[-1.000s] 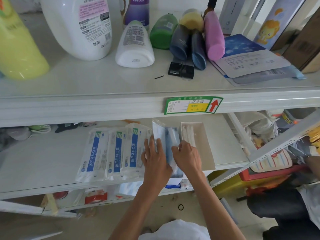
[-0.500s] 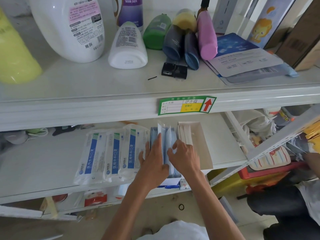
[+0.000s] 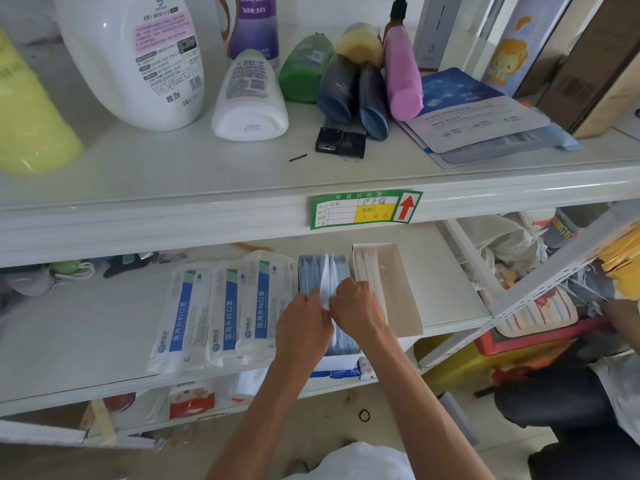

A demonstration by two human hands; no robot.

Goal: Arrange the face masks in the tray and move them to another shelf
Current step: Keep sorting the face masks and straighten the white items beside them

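Both hands have drawn together since a moment ago. The left hand and right hand pinch one upright packet among the blue face masks, on the lower shelf beside the white tray. This looks like the arranging step; next, the packet likely needs seating squarely in the row.

Lower-left of the frame, the middle shelf lies bare. Three white packs and a white tray crowd the centre; the upper shelf edge overhangs, perhaps limiting reach behind.
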